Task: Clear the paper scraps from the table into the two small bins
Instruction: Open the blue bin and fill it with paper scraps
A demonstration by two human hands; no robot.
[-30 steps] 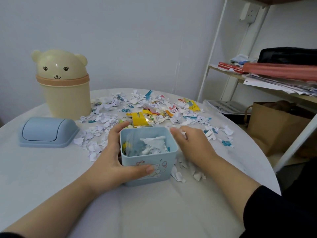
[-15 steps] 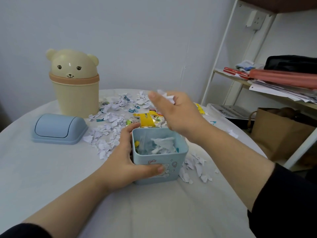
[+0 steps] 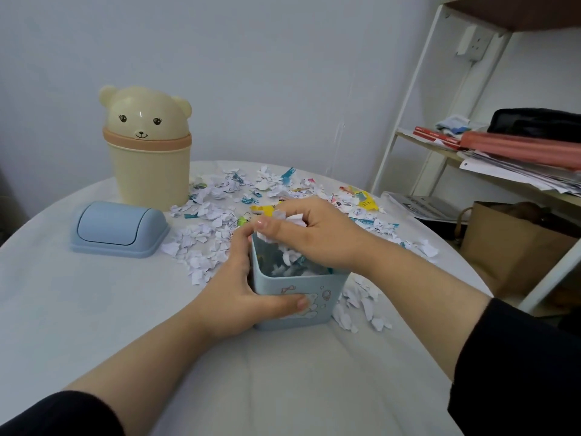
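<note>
A small square blue bin [image 3: 298, 297] stands open-topped near the middle of the white round table [image 3: 94, 309], partly filled with scraps. My left hand [image 3: 239, 291] grips its left side, thumb across the front. My right hand [image 3: 317, 234] hovers over the bin's mouth, fingers curled round a wad of white paper scraps [image 3: 290, 220]. White and coloured scraps [image 3: 207, 237] lie strewn behind and left of the bin, and more loose scraps [image 3: 358, 305] lie at its right foot. A cream bear-shaped bin [image 3: 147, 149] stands closed at the back left.
The blue bin's swing lid [image 3: 118, 228] lies on the table to the left. A white metal shelf [image 3: 408, 99] with folders and papers stands to the right, and a brown paper bag [image 3: 509, 250] sits on the floor beside the table edge.
My right hand gathered scraps beside the bin, lifted them, and has now come down over the bin's mouth still holding them. My left hand stayed on the bin.
</note>
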